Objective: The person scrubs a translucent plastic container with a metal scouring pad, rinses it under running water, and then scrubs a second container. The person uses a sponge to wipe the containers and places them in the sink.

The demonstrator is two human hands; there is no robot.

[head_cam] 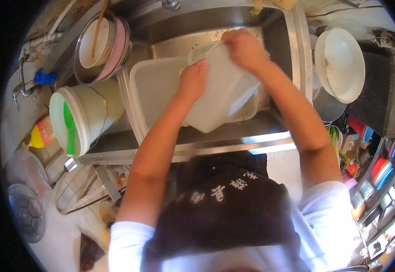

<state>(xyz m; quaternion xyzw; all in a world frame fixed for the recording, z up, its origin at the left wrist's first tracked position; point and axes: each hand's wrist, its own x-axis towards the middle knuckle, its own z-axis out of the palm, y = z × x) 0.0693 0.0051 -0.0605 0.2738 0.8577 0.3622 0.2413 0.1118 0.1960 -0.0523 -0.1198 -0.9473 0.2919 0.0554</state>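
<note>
A translucent white plastic container (214, 98) is tilted over a stainless steel sink (275, 27), blurred as if in motion. My right hand (246, 49) grips its upper right edge, with the fingers curled over the rim. My left hand (194, 80) holds its left side, thumb towards the rim. Beneath my left forearm lies a second white plastic tub (156, 81) in the sink's left part. Another clear plastic container (248, 112) shows partly from under the held one. Small dark specks dot the sink floor near my right hand.
Left of the sink lies a white bucket (109, 98) with a green ladle (70, 125) inside. Nested bowls (116, 51) stand behind it, near a yellow-capped bottle (41, 132). On the right is a large white bowl (345, 64) beside a dark counter block (377, 91).
</note>
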